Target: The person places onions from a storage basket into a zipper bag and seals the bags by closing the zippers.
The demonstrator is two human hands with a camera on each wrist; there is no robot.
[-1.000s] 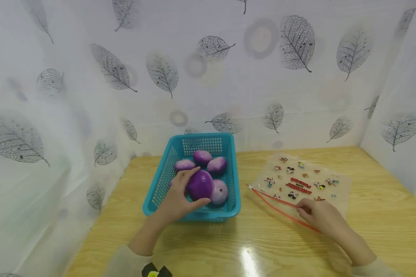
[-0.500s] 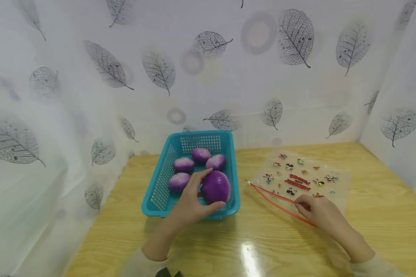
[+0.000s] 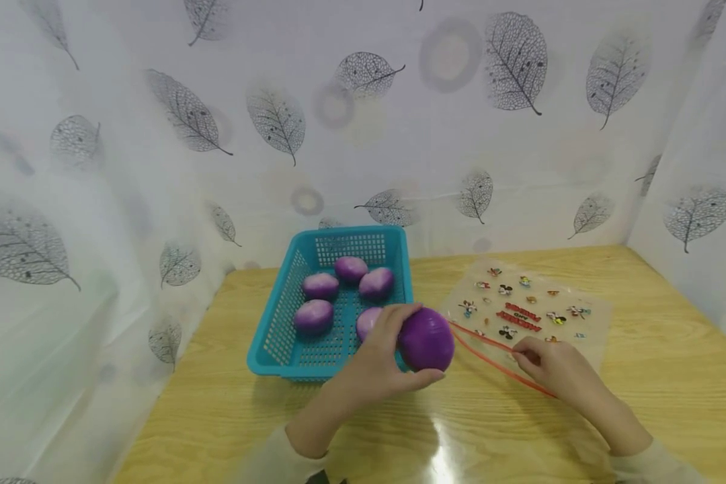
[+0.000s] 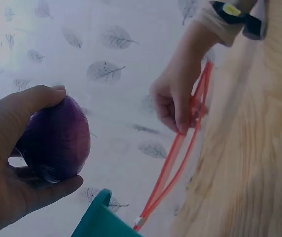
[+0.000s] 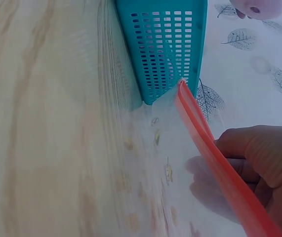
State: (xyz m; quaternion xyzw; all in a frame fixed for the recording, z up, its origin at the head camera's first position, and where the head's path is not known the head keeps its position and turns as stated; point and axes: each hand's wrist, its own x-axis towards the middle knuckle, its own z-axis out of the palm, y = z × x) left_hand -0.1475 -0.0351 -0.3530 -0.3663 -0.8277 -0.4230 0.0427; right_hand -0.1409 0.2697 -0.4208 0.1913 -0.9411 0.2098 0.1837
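Note:
In the head view my left hand (image 3: 372,366) grips a glossy round purple onion (image 3: 428,341), thumb below and fingers above, over the basket's front right corner. The left wrist view shows this onion (image 4: 64,143) held up above the basket rim (image 4: 96,210). My right hand (image 3: 559,370) pinches the red zip edge (image 3: 535,385) of a clear zip bag (image 3: 535,299) with cartoon prints. The bag's mouth is parted into a narrow gap. Its white slider (image 4: 138,221) shows in the left wrist view.
A teal plastic basket (image 3: 287,370) with holed walls stands left of the bag. Several more purple onions (image 3: 313,317) lie in it, one partly hidden behind my left hand. Both stand on a wooden table (image 3: 363,437), with a leaf-printed curtain (image 3: 411,148) behind and at the sides.
My left hand has lifted the onion out of the basket and carried it right, towards the bag's mouth. My right hand has stayed almost in place on the zip edge.

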